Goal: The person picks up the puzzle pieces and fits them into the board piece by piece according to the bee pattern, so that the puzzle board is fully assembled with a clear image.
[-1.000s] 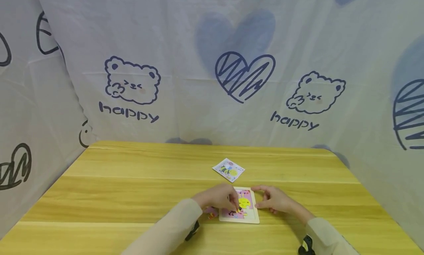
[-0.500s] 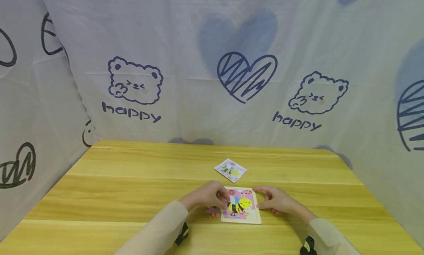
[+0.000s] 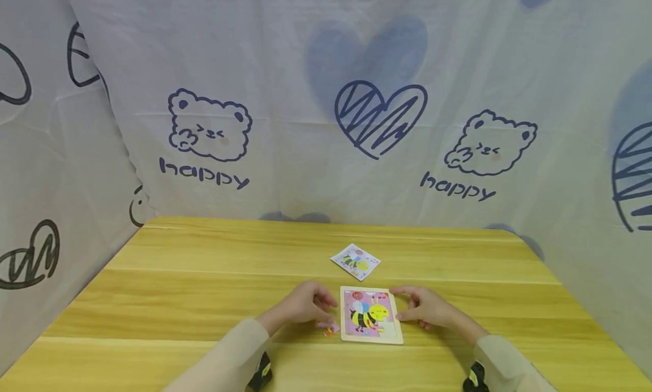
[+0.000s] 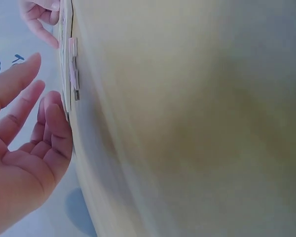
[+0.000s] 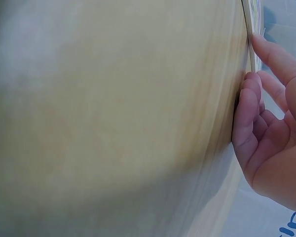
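A square jigsaw puzzle of a bee point(image 3: 364, 310) lies in a pale wooden frame point(image 3: 370, 340); its lower right corner shows bare board. My right hand point(image 3: 427, 308) touches the frame's right side with thumb and index finger, as the right wrist view also shows. Left of the frame, my left hand point(image 3: 304, 302) hovers with relaxed, partly bent fingers. Nothing shows between them in the left wrist view. Just below those fingertips lies a loose pink and orange puzzle piece point(image 3: 331, 330), partly hidden by the hand. Edge-on, it appears as small stacked steps point(image 4: 74, 69).
Behind the frame lies a small bee picture card point(image 3: 355, 262), turned diagonally. Everything lies on a yellow wood-grain table point(image 3: 204, 279). A white curtain point(image 3: 290, 171) with hearts and bears hangs along its back and sides.
My left hand has moved left, off the puzzle to beside the frame, uncovering the bee's body and the upper left part. My right hand stays at the frame's right side.
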Tool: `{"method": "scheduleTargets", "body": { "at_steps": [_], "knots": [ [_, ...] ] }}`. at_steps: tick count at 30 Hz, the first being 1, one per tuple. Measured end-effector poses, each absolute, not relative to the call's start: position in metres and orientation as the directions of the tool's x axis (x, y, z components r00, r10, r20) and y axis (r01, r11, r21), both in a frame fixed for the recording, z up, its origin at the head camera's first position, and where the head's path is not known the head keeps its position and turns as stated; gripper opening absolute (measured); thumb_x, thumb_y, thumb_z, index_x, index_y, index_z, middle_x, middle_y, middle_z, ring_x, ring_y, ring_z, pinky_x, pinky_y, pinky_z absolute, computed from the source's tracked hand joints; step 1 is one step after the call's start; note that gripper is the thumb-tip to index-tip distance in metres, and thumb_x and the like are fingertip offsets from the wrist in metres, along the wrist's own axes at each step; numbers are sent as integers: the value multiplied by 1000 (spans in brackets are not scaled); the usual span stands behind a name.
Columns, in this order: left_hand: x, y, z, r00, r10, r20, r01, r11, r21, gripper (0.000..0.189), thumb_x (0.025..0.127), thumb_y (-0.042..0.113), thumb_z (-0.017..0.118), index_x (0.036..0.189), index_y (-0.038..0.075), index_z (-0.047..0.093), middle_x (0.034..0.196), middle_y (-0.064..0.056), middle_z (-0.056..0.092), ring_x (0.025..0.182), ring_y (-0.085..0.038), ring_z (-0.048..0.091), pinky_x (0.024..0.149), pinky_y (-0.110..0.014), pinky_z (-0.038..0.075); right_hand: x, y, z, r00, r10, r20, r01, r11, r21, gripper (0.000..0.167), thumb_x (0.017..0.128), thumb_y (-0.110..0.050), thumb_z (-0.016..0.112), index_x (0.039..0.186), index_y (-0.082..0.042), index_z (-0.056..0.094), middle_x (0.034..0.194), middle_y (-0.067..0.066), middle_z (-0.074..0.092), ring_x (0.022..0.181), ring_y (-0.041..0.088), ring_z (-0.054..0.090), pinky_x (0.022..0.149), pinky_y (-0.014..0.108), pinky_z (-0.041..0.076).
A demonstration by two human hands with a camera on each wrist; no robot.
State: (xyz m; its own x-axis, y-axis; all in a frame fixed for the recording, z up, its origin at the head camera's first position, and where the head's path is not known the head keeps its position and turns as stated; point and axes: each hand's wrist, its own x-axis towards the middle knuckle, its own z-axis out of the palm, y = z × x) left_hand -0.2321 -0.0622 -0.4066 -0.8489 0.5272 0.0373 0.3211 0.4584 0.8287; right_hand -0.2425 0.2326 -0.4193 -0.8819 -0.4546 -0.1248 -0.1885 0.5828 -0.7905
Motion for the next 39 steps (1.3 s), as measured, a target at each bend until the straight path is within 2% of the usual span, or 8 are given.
{"method": "scheduleTargets", "body": {
  "at_steps": [8,15,20,28,35,39],
  "knots": [
    [-228,-67,-407,-869,494,22,288,469,835,27,61,-5,75,87,-3,65,78,-4,59,71,-13,52,64,-24,45,-243,233,-417,-880,-456,-131,-193,596,-779,59,77,-18,71,127,2,46,59,1,43,41,8,38,38,20,36],
    [-226,-69,-405,-872,481,-89,164,458,874,30,61,-7,76,88,-4,63,71,-5,50,62,-11,45,48,-21,42,-245,232,-417,-878,-457,-142,-186,599,-779,59,77,-19,70,127,1,46,59,1,42,40,8,38,37,20,35],
    [-226,-71,-405,-875,463,-140,127,500,857,29,61,-5,77,85,-2,60,70,-4,48,56,-11,43,45,-20,39,-245,231,-417,-880,-454,-141,-186,602,-776,59,77,-18,70,127,1,46,59,1,42,40,8,38,37,20,35],
    [-227,-69,-408,-877,458,-146,150,551,821,30,60,-3,79,80,1,56,64,-1,44,51,-10,41,43,-19,37,-243,229,-415,-878,-458,-141,-188,600,-777,58,77,-18,70,127,1,46,58,1,43,39,7,38,37,20,35],
    [-223,-59,-408,-886,455,-90,262,651,713,34,54,7,84,71,6,54,61,1,45,55,-11,40,49,-22,35,-244,232,-418,-876,-461,-140,-187,594,-782,59,77,-18,70,127,2,46,58,1,43,40,7,38,37,20,36],
    [-221,-58,-406,-890,446,-97,252,657,711,31,55,5,83,68,6,55,59,1,44,54,-11,40,47,-21,33,-244,233,-420,-878,-458,-139,-187,595,-781,59,77,-20,70,127,1,46,58,1,42,40,7,38,37,20,36]
  ]
}}
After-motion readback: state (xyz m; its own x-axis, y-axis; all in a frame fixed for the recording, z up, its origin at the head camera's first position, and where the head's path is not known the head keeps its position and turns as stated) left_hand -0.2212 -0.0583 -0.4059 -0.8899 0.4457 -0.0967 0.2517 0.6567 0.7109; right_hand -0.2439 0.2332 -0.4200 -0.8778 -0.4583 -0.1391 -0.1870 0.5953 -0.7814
